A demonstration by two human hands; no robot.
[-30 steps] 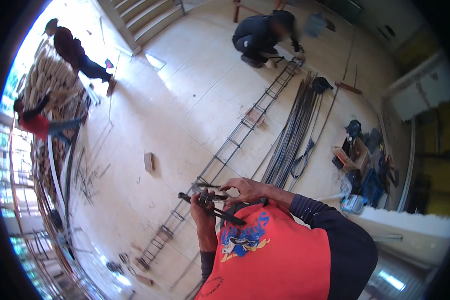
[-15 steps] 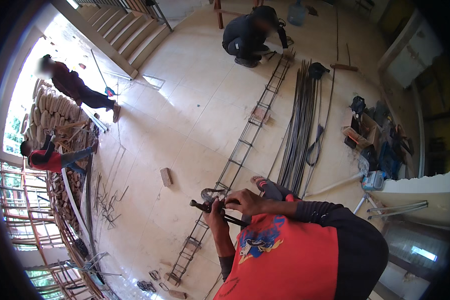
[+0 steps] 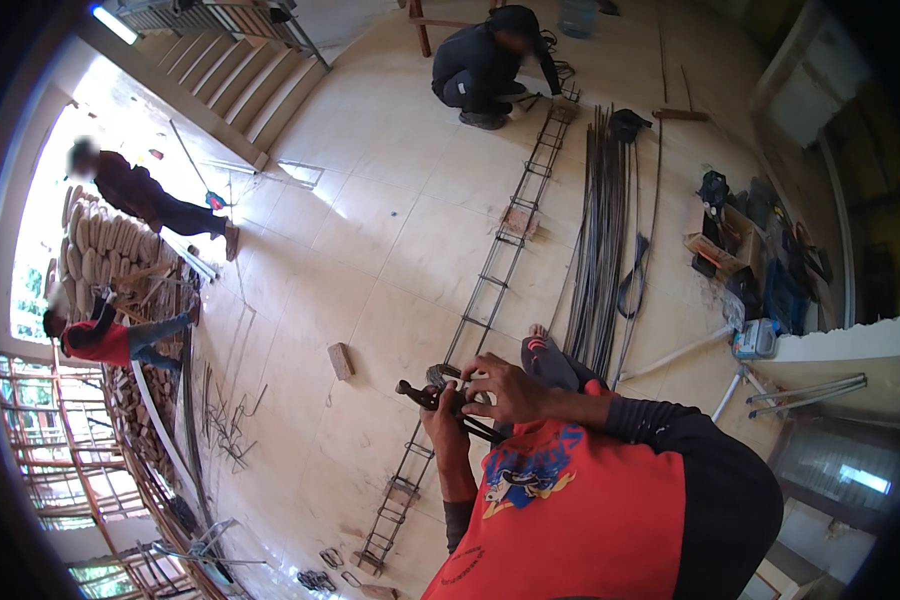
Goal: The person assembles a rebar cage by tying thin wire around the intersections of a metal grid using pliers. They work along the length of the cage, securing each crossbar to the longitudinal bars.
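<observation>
My left hand [image 3: 446, 424] is closed round dark long-handled pincers [image 3: 410, 393], whose head sticks out to the left and whose handles run back toward my shirt. My right hand [image 3: 515, 388] is bent over the left one, its thumb and fingers pinched together beside a greyish bundle [image 3: 441, 374] that looks like thin wire. What the right fingertips hold is too small to tell. Below and beyond both hands, a long narrow frame of steel bars and stirrups [image 3: 490, 283] lies along the floor, partly hidden by them.
Long steel rods [image 3: 602, 230] lie right of the frame. At its far end a co-worker in dark clothes [image 3: 490, 65] crouches. A brick [image 3: 341, 361] and bent stirrups [image 3: 232, 425] are on the left floor. Two people stand by stacked sacks [image 3: 100, 235]; a cardboard box [image 3: 735, 240] stands right.
My right hand has lifted slightly, its fingers more bent at the wire bundle. The wire loop over the pincers has shifted closer to my fingers. The view has tilted slightly.
</observation>
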